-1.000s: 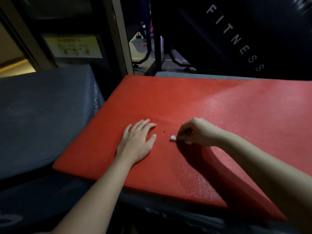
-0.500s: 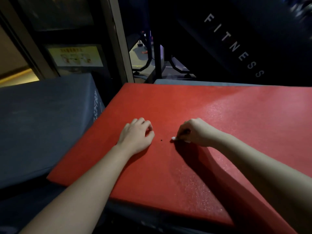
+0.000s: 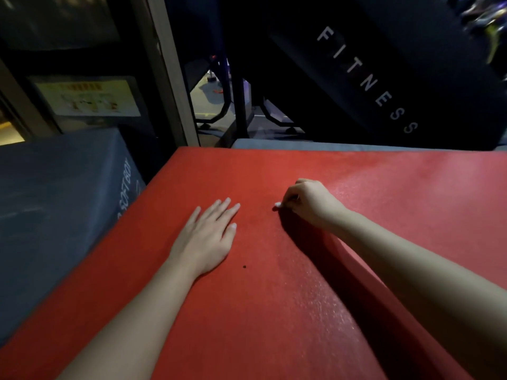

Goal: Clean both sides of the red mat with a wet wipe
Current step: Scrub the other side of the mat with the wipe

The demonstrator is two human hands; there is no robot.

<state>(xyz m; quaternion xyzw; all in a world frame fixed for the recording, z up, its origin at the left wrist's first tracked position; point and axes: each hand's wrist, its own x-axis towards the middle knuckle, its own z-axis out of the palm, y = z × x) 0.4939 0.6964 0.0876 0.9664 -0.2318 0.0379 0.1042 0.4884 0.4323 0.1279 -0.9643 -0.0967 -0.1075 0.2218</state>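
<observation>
Your left hand [image 3: 205, 237], curled before, now lies flat, fingers straight, on red mat [image 3: 274, 311]; your right hand [image 3: 310, 204] still pinches wet wipe [image 3: 277, 205] against it.

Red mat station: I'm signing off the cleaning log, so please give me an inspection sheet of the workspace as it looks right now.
Surface: red mat lies flat; a grey pad shows past its far edge; the mat's right part glistens.
Job's things: wet wipe, a small white wad touching the mat, mostly hidden inside the right hand.
Clutter: one dark speck on the mat, right of the left wrist.
Hands: left hand flat on the mat, fingers straight; right hand pinches the wipe.
Cables: nothing seen.
Surroundings: grey soft box to the left, yellow poster behind it, dark panel lettered FITNESS beyond the mat.
</observation>
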